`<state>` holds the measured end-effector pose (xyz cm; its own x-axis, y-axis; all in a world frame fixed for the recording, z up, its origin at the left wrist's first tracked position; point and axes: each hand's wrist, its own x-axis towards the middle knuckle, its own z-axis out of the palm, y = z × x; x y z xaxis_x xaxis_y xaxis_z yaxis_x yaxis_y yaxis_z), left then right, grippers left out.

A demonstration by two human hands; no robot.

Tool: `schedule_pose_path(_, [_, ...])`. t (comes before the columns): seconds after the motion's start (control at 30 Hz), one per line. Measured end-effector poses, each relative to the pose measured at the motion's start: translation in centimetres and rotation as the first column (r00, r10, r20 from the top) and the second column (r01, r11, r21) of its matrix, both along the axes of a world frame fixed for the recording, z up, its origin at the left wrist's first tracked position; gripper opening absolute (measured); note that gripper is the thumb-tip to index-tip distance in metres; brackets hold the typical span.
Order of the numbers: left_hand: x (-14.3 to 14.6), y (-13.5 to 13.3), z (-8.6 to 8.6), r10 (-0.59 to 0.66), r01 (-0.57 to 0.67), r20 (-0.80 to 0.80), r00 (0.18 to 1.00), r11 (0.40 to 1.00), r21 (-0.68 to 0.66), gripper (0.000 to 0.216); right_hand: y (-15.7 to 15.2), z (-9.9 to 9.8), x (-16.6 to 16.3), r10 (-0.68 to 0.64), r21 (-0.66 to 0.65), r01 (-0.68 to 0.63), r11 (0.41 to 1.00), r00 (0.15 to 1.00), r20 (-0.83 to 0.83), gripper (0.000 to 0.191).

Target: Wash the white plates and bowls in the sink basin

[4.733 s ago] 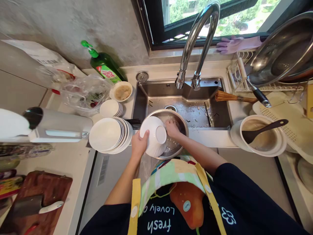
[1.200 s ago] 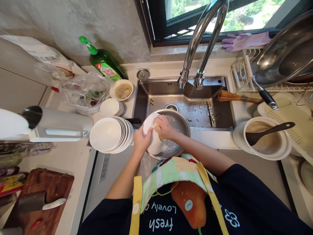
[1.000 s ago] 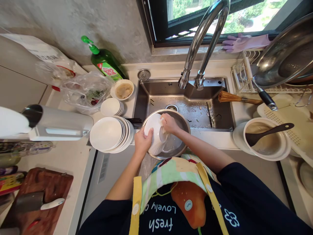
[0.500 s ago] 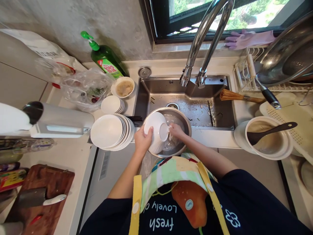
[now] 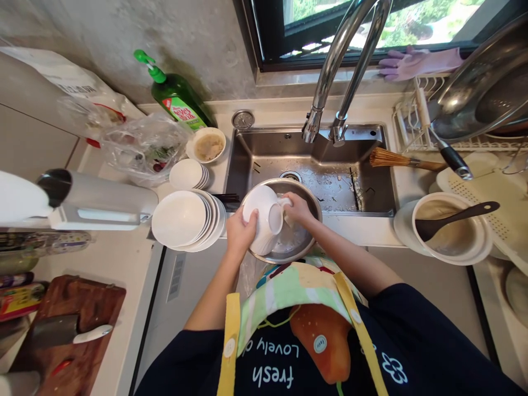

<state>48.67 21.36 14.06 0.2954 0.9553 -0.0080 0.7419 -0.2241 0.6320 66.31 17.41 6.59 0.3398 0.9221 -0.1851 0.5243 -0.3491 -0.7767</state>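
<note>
Across the middle of the frame, a stainless steel sink [image 5: 264, 165] is sitting in a pale stone counter [image 5: 124, 258], with a chrome faucet [image 5: 325, 93] arching over it from the top. At the sink's near edge, a steel basin [image 5: 307, 190] is resting with water in it, and the arms are reaching over it from the bottom of the frame. Left of the basin, a stack of white plates [image 5: 179, 219] is standing on the counter, just beside the basin. Over the basin, a white ceramic bowl [image 5: 264, 225] is tilting on its side with its foot facing right. The left hand [image 5: 243, 234] is gripping that bowl, fingers closed around its outer wall. The right hand [image 5: 299, 210] is curled at the bowl's foot, though whether it is closed on a pale cloth or only pressing there is hard to tell. At the upper left, a clear plastic bag [image 5: 142, 151] is lying behind the plates, near a green dish soap bottle [image 5: 177, 102]. To the right, a bamboo brush [image 5: 396, 159] is lying across the sink's edge, and dark chopsticks [image 5: 231, 198] are poking out between plates and basin.
</note>
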Motion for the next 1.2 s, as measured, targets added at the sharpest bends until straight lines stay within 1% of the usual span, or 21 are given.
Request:
schedule_pose_path(0.07, [0.1,0.0,0.0,0.006,-0.006,-0.010,1.000,1.000,0.008,0.038,0.2,1.8,-0.3,-0.016,0.166,0.027,0.986,0.998,-0.068,0.026])
schedule_pose_path(0.17, [0.4,-0.2,0.2,-0.004,0.004,-0.009,1.000,1.000,0.019,0.039,0.1,4.2,-1.5,0.073,0.348,-0.047,0.936,0.995,-0.063,0.022])
schedule_pose_path(0.23, [0.5,-0.4,0.3,-0.005,0.005,-0.004,1.000,1.000,0.029,0.038,-0.4,5.0,-2.5,0.147,0.435,-0.131,0.891,0.989,-0.003,0.021])
schedule_pose_path(0.3, [0.6,-0.6,0.3,0.014,-0.014,0.008,1.000,0.999,0.029,0.037,-1.2,5.0,-3.4,0.217,0.490,-0.218,0.844,0.974,0.061,0.020])
schedule_pose_path(0.4, [0.4,-0.7,0.0,0.057,-0.058,0.048,0.997,0.998,0.006,0.035,-2.7,4.2,-4.2,0.338,0.518,-0.366,0.774,0.929,0.150,0.018])
schedule_pose_path(0.53, [-0.1,-0.4,-0.5,0.085,-0.084,0.095,0.992,0.996,-0.010,0.037,-4.1,2.7,-4.5,0.484,0.480,-0.561,0.675,0.827,0.286,0.015])
schedule_pose_path(0.6, [-0.4,-0.2,-0.6,0.081,-0.080,0.099,0.992,0.997,-0.014,0.038,-4.5,2.0,-4.4,0.518,0.445,-0.623,0.643,0.782,0.347,0.012])
schedule_pose_path(0.67, [-0.6,0.0,-0.7,0.076,-0.075,0.090,0.993,0.997,-0.019,0.039,-4.9,1.4,-4.1,0.531,0.400,-0.660,0.636,0.751,0.393,0.011])
schedule_pose_path(0.77, [-0.8,0.1,-0.7,0.073,-0.071,0.082,0.994,0.997,-0.026,0.040,-5.4,0.4,-3.5,0.553,0.312,-0.685,0.658,0.721,0.418,0.011])
schedule_pose_path(0.83, [-0.9,0.1,-0.8,0.075,-0.072,0.085,0.994,0.997,-0.033,0.042,-5.7,-0.2,-2.9,0.567,0.224,-0.675,0.703,0.722,0.396,0.010])
schedule_pose_path(0.87, [-0.9,0.0,-0.8,0.075,-0.072,0.085,0.994,0.997,-0.035,0.043,-5.8,-0.4,-2.6,0.564,0.167,-0.653,0.739,0.735,0.376,0.010])
schedule_pose_path(0.93, [-0.9,-0.1,-0.7,0.073,-0.071,0.073,0.995,0.997,-0.031,0.043,-5.7,-0.8,-2.0,0.501,0.041,-0.546,0.837,0.794,0.344,0.011])
schedule_pose_path(1.0, [-1.0,-0.2,-0.6,0.065,-0.064,0.059,0.996,0.998,-0.022,0.044,-5.2,-1.0,-1.6,0.359,-0.062,-0.362,0.930,0.861,0.359,0.017])
schedule_pose_path(1.03, [-1.0,-0.3,-0.5,0.061,-0.060,0.051,0.997,0.998,-0.017,0.044,-4.9,-1.2,-1.5,0.283,-0.100,-0.265,0.959,0.880,0.382,0.021])
schedule_pose_path(1.1, [-1.0,-0.5,-0.5,0.054,-0.054,0.038,0.998,0.998,-0.012,0.044,-3.9,-1.5,-1.6,0.183,-0.161,-0.126,0.979,0.887,0.423,0.030])
schedule_pose_path(1.13, [-1.0,-0.5,-0.5,0.053,-0.052,0.037,0.998,0.999,-0.011,0.045,-3.4,-1.7,-1.6,0.166,-0.187,-0.093,0.978,0.888,0.428,0.032])
schedule_pose_path(1.2, [-1.0,-0.5,-0.6,0.057,-0.056,0.045,0.997,0.998,-0.014,0.045,-2.4,-2.2,-1.8,0.165,-0.219,-0.083,0.972,0.906,0.390,0.034])
